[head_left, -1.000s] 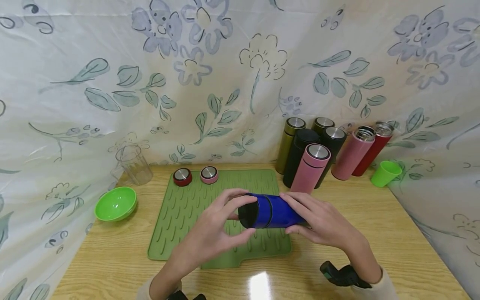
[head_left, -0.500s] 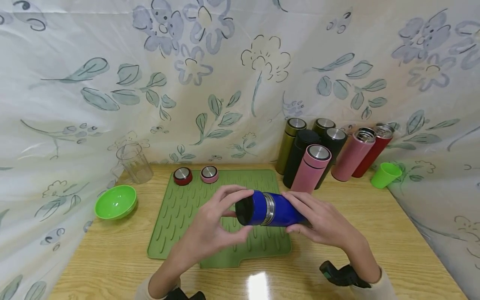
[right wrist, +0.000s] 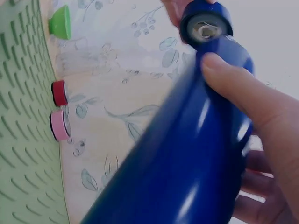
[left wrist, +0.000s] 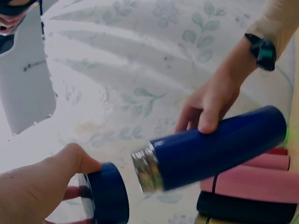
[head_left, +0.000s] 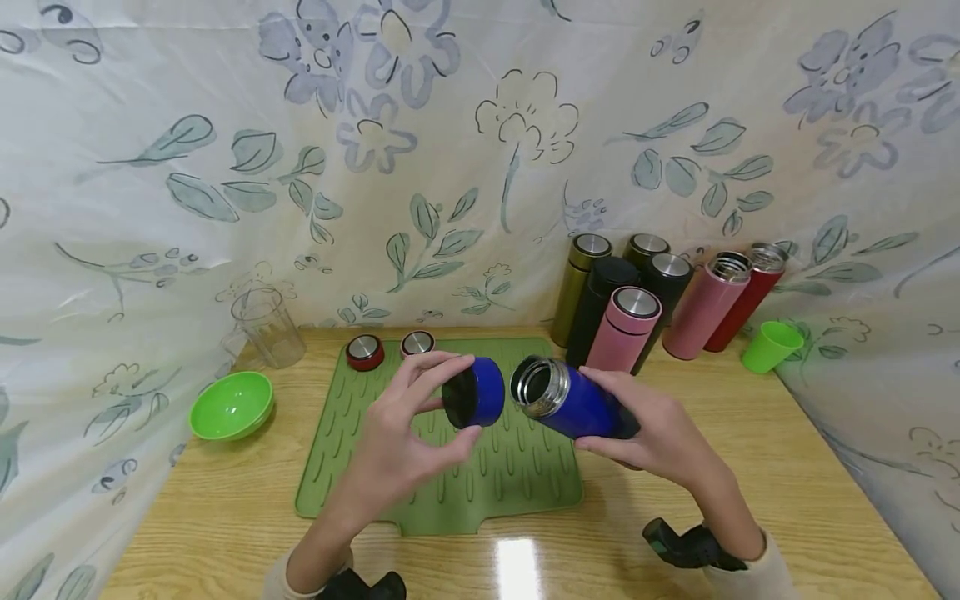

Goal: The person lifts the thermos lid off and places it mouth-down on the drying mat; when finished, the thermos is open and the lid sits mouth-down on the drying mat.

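Observation:
My left hand (head_left: 408, 425) pinches a blue lid (head_left: 489, 392) with a dark top between thumb and fingers. Tilted in my right hand (head_left: 652, 421) is a blue thermos bottle (head_left: 581, 404), its bare metal neck (head_left: 546, 387) facing the lid. A small gap parts the two, seen in the head and left wrist views. The lid's hollow inside shows in the right wrist view (right wrist: 205, 30). Beneath both lies a green drying mat (head_left: 517, 475). At the mat's far edge are a red lid (head_left: 365, 353) and a pink lid (head_left: 417, 343), the pink one partly hidden by my left hand.
Several thermos bottles stand at the back right, including a capped pink bottle (head_left: 621, 329) in front. An open pink bottle (head_left: 707, 304) and an open red bottle (head_left: 750, 296) are beside them. A green cup (head_left: 772, 347) stands farther right. At left are a green bowl (head_left: 231, 407) and a clear pitcher (head_left: 268, 329).
The blue lid has come off the thermos bottle, baring its metal neck. My left hand has moved left with the lid, and the bottle has tipped its mouth upward.

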Available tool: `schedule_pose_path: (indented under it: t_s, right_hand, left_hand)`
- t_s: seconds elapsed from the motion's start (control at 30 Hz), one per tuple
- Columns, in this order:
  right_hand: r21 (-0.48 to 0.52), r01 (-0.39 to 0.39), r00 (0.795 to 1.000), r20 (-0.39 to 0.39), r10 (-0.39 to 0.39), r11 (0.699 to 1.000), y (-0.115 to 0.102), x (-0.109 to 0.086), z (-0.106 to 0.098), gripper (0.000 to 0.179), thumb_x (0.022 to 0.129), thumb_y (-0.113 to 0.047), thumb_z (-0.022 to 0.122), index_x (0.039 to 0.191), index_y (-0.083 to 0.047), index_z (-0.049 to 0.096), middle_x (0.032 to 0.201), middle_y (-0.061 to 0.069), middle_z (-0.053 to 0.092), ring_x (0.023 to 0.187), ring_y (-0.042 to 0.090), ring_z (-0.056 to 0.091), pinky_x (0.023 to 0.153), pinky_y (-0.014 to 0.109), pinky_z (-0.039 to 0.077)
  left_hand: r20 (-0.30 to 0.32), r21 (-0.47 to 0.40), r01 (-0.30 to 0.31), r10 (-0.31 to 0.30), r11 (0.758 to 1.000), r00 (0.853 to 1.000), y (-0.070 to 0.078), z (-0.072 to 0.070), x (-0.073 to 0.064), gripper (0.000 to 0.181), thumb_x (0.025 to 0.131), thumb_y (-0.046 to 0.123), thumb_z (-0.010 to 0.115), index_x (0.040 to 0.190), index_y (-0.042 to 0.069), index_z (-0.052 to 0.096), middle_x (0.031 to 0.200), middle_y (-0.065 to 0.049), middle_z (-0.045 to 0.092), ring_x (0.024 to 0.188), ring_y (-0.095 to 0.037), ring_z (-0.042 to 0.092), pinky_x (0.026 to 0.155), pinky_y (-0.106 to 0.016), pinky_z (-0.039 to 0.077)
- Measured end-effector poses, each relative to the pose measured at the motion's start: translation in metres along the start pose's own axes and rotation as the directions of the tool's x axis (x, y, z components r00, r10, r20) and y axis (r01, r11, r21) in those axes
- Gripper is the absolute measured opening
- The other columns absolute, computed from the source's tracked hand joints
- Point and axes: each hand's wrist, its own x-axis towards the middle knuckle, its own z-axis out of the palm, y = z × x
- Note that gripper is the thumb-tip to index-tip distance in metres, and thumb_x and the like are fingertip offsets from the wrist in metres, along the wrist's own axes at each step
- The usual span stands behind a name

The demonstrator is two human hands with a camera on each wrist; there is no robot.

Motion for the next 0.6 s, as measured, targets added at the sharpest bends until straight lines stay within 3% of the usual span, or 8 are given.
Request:
schedule_pose_path:
  t_s: [0.13,0.27,0.33,0.5,0.57,0.6]
  right_hand:
    - [0.159,-0.103,0.989,-0.086,0.117,0.982,-0.0008,0.0015,-0.001,0.09,0.056,-0.007,0.093,0.137,-0.007,0.052,0.125,0.014,0.063,0.113,0.008,0.062,0.087,0.024,0.057]
    - [0.218,-0.122,0.974,-0.163,0.16,0.968,0.0014,0.0024,-0.0009,0.09,0.053,0.002,0.091,0.135,-0.004,0.053,0.121,0.017,0.064,0.112,-0.009,0.054,0.088,0.007,0.047]
    - [0.213,-0.148,0.965,-0.181,0.188,0.966,0.0021,0.002,-0.0007,0.09,0.054,0.002,0.091,0.135,-0.004,0.053,0.12,0.017,0.065,0.111,-0.011,0.053,0.088,0.008,0.048]
    - [0.245,-0.298,0.929,-0.146,0.339,0.923,0.0005,0.0004,-0.0017,0.084,0.066,-0.001,0.086,0.14,-0.008,0.048,0.124,0.015,0.063,0.109,-0.013,0.051,0.086,0.036,0.059]
    - [0.292,-0.361,0.906,-0.114,0.407,0.886,-0.0006,0.0001,-0.0026,0.081,0.071,-0.003,0.083,0.141,-0.009,0.045,0.126,0.015,0.061,0.108,-0.012,0.051,0.086,0.035,0.059]
    - [0.313,-0.386,0.895,-0.101,0.434,0.868,-0.001,0.0,-0.0031,0.079,0.073,-0.003,0.082,0.142,-0.009,0.044,0.128,0.015,0.06,0.107,-0.012,0.052,0.087,0.029,0.058]
  left_hand:
    - [-0.048,0.054,0.063,-0.061,0.997,0.997,-0.0024,-0.0063,0.0006,0.067,0.075,0.009,0.079,0.137,0.02,0.055,0.131,-0.009,0.052,0.109,-0.024,0.064,0.079,-0.028,0.06]
    - [-0.058,0.083,0.071,-0.066,0.994,0.996,-0.0041,-0.0081,0.0018,0.067,0.076,0.01,0.079,0.138,0.02,0.055,0.133,-0.01,0.05,0.112,-0.025,0.062,0.08,-0.03,0.06]
    - [-0.05,0.103,0.068,-0.063,0.992,0.997,-0.0042,-0.008,0.0018,0.068,0.076,0.011,0.079,0.139,0.021,0.054,0.134,-0.01,0.049,0.113,-0.024,0.062,0.081,-0.03,0.06]
    - [-0.05,0.148,0.053,-0.046,0.988,0.998,-0.0052,-0.0078,0.0016,0.064,0.075,0.014,0.079,0.135,0.019,0.057,0.134,-0.01,0.05,0.112,-0.024,0.061,0.082,-0.031,0.059]
    - [-0.054,0.162,0.053,-0.045,0.985,0.998,-0.0064,-0.0078,0.0015,0.061,0.074,0.015,0.079,0.132,0.018,0.06,0.134,-0.009,0.052,0.111,-0.024,0.062,0.081,-0.031,0.059]
    - [-0.056,0.17,0.053,-0.044,0.984,0.997,-0.0069,-0.0077,0.0014,0.06,0.074,0.015,0.079,0.131,0.017,0.061,0.133,-0.009,0.053,0.11,-0.024,0.063,0.08,-0.03,0.059]
